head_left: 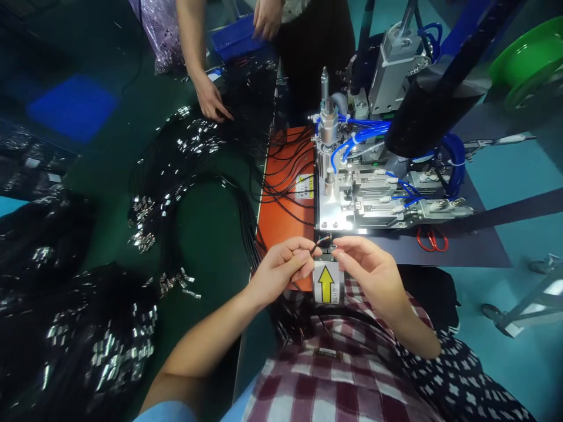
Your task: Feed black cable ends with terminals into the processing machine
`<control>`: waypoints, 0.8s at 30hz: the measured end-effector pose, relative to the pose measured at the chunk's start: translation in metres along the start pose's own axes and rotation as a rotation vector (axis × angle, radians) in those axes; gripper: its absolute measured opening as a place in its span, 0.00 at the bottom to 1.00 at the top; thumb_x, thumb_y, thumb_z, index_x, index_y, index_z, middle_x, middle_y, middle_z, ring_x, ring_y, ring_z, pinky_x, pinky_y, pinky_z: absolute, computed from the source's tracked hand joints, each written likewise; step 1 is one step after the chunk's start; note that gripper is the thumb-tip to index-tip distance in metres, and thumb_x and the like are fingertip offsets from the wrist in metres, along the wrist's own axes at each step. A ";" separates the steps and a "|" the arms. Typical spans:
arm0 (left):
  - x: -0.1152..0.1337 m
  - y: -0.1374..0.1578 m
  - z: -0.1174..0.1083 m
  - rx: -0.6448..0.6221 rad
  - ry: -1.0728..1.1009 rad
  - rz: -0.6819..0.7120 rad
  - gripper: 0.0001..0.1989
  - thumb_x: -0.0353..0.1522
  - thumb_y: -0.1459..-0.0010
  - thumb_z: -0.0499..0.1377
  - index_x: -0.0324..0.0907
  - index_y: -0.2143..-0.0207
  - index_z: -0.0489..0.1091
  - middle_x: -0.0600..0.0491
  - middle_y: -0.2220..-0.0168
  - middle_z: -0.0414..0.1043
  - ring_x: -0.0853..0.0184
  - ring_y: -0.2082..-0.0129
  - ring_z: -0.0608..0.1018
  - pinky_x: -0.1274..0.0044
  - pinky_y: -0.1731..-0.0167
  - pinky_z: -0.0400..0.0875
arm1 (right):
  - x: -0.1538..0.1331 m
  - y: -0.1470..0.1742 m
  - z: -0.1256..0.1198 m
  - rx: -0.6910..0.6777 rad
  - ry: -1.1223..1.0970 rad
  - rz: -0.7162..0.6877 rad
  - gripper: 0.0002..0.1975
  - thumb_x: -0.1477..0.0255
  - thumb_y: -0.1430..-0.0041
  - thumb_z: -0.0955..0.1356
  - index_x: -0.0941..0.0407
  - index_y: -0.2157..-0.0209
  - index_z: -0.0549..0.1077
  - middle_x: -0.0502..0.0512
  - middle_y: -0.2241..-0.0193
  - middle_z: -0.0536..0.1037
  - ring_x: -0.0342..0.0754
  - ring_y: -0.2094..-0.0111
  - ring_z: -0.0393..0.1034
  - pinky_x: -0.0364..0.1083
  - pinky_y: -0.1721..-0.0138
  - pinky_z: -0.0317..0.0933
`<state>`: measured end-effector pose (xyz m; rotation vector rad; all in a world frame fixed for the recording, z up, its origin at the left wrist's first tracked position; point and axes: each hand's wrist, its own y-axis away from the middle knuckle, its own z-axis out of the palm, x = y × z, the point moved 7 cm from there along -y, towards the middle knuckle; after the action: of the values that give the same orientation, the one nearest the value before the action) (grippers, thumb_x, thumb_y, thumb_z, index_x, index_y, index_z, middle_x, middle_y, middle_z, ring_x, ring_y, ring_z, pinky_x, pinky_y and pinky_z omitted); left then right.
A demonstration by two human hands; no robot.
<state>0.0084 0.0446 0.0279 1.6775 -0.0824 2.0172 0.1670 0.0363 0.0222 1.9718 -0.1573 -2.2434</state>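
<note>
My left hand (284,264) is closed on a black cable (314,249), gripping it between thumb and fingers. Thin coloured wires (324,240) stick out of the cable's end, pointing right. Beside those wire ends is my right hand (367,264), its thumb and forefinger slightly apart; I see nothing held in it. Both hands are over the front of a metal machine (336,214), just above a plate with a yellow arrow (326,284). Several black cables run across the orange panel (281,220) into the machine's left side.
Bundles of black cables with metal ends (143,225) cover the dark green table (206,228) on the left. Across it, a co-worker's hand (211,99) touches the cables, near a blue bin (235,41). Red-handled scissors (432,239) lie right of the machine. A black cylinder (433,111) overhangs it.
</note>
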 end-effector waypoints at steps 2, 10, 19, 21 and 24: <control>0.001 0.000 0.000 -0.008 0.028 -0.016 0.14 0.39 0.37 0.58 0.35 0.61 0.69 0.60 0.82 0.59 0.78 0.82 0.56 0.81 0.79 0.46 | -0.004 -0.002 0.002 0.008 0.032 -0.035 0.11 0.66 0.44 0.72 0.55 0.59 0.77 0.52 0.69 0.78 0.44 0.71 0.70 0.45 0.66 0.67; 0.000 0.001 0.004 -0.066 0.169 -0.101 0.15 0.40 0.40 0.60 0.36 0.63 0.67 0.62 0.82 0.55 0.78 0.83 0.54 0.82 0.80 0.46 | -0.010 -0.008 0.010 -0.007 0.089 -0.115 0.11 0.68 0.42 0.71 0.53 0.56 0.77 0.54 0.62 0.80 0.45 0.65 0.73 0.46 0.62 0.67; -0.008 0.004 0.010 -0.150 0.139 -0.169 0.17 0.43 0.41 0.60 0.36 0.65 0.68 0.63 0.82 0.52 0.78 0.83 0.54 0.83 0.81 0.47 | -0.022 -0.015 0.013 -0.062 0.178 -0.176 0.07 0.69 0.42 0.70 0.57 0.72 0.74 0.49 0.74 0.75 0.42 0.73 0.67 0.43 0.70 0.62; -0.007 0.005 0.012 -0.160 0.108 -0.160 0.16 0.43 0.40 0.59 0.37 0.64 0.67 0.63 0.82 0.52 0.78 0.83 0.55 0.83 0.80 0.49 | -0.022 -0.015 0.014 -0.096 0.198 -0.138 0.09 0.68 0.42 0.70 0.57 0.74 0.72 0.48 0.77 0.72 0.40 0.76 0.65 0.42 0.74 0.60; -0.002 0.008 0.013 -0.107 0.023 -0.109 0.15 0.42 0.41 0.61 0.39 0.62 0.66 0.60 0.79 0.61 0.77 0.80 0.63 0.84 0.78 0.56 | -0.022 -0.012 0.015 -0.133 0.204 -0.078 0.10 0.68 0.41 0.69 0.57 0.73 0.71 0.46 0.81 0.69 0.39 0.79 0.63 0.41 0.77 0.57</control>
<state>0.0174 0.0325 0.0316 1.5587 -0.0879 1.9170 0.1547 0.0517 0.0435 2.1507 0.0913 -2.0203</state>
